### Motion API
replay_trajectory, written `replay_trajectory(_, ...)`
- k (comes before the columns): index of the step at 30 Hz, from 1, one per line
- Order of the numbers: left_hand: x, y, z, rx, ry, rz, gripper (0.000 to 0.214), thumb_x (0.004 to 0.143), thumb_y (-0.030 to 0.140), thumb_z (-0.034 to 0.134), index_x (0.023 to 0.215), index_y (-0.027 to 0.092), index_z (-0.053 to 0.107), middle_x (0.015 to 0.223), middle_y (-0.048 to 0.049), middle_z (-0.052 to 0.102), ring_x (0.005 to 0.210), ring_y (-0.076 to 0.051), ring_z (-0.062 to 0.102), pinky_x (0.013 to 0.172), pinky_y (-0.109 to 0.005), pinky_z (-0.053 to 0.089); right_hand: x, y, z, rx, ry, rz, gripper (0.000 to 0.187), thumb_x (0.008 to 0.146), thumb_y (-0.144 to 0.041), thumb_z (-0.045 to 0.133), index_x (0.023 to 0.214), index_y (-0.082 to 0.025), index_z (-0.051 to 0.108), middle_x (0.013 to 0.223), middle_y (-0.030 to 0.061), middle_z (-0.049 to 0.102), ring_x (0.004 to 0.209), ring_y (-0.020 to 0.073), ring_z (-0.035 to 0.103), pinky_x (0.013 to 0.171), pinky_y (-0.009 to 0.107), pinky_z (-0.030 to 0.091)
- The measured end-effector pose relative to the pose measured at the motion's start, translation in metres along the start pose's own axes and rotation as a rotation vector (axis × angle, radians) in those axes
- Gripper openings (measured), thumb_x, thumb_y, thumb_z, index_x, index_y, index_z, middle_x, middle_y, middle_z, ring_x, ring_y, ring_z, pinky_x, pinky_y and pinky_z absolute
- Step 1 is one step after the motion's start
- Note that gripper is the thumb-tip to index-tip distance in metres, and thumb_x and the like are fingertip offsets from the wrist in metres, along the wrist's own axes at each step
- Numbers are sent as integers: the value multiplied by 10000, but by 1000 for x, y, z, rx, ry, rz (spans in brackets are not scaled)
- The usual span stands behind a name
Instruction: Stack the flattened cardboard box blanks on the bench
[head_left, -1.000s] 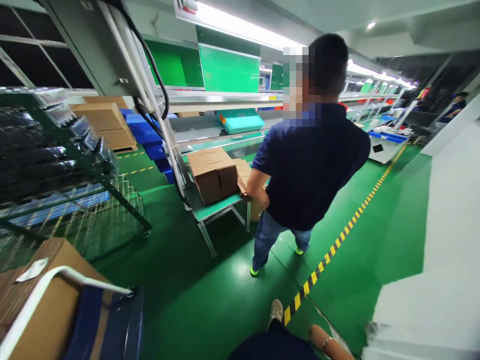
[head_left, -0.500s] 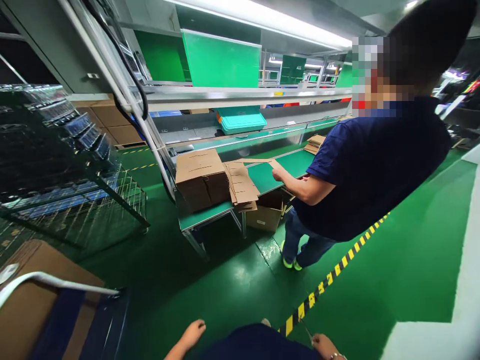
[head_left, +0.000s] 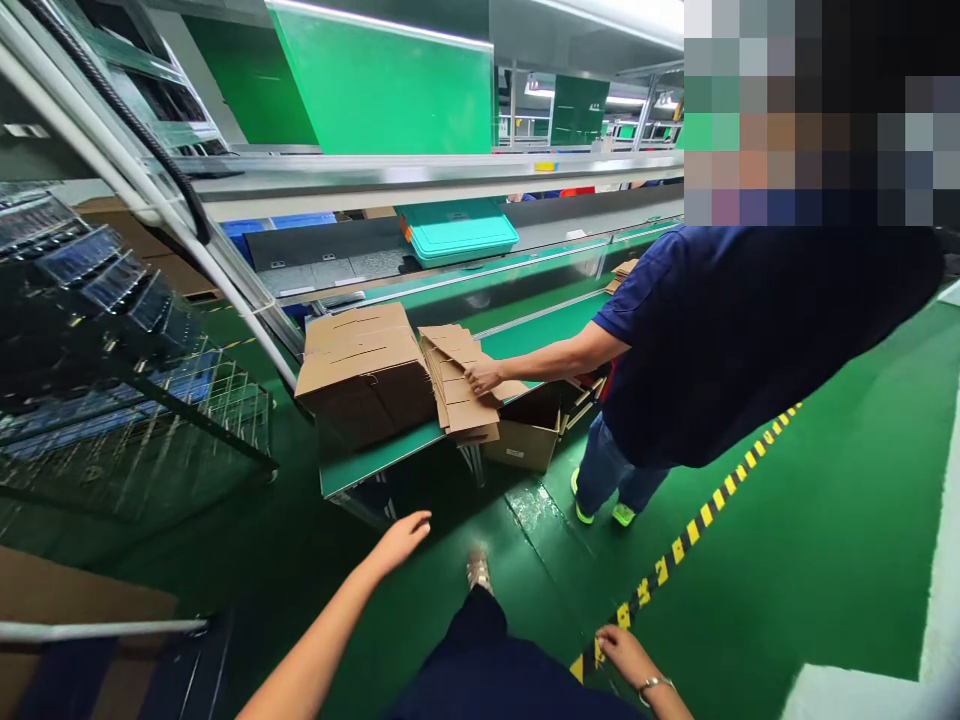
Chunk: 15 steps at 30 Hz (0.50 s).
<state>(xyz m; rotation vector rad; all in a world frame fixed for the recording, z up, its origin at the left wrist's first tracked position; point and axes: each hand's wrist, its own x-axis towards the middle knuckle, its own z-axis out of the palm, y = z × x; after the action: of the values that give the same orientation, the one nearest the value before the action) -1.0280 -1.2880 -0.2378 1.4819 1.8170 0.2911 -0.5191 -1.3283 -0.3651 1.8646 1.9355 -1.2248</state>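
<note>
My left hand [head_left: 405,537] reaches forward in mid-air with its fingers loosely stretched, holding nothing. It is nearest the green-topped table [head_left: 375,467], below and in front of its edge. A large brown cardboard block [head_left: 361,345] with slits in its top sits on that table. Beside it, flat slotted cardboard sheets [head_left: 455,385] lie in a fanned stack. A co-worker's hand [head_left: 486,377] touches these sheets. Low at my right side, my right hand [head_left: 624,652] has curled fingers; whether anything small is in them is hidden. A bracelet is on that wrist.
The co-worker [head_left: 750,340] stands at the right by the bench. An open carton [head_left: 525,440] is under the table end. A wire rack cart [head_left: 187,410] stands left, with a trolley [head_left: 112,630] at lower left. A teal case [head_left: 465,235] rests on the conveyor.
I have moved closer to the table. My left arm has swung forward and up. The co-worker's hand has moved left, from a cardboard strip down to the fanned sheets.
</note>
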Motion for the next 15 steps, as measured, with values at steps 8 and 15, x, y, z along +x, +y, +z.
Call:
replay_trajectory(8,97,72,-205,62,470,285,588,901,431,408,1360,99,567,1347,-125,626,1239,-243,581,1120,-367,420,-3,-187,-204,305,266,-394,532,866,-528,457,1196,-164,662,1227,145,674,1154,269,633,1054,414,478)
replay_trajectory(15,213,79,-307,477,525,184,582,935,323,385,1421,25,500,1386,-203,563,1316,-323,486,1150,-436,352,-124,-334,-320,218,735,-1111,338,955,-428,556,1282,-373,620,1138,54,691,1090,194,649,1001,370,538)
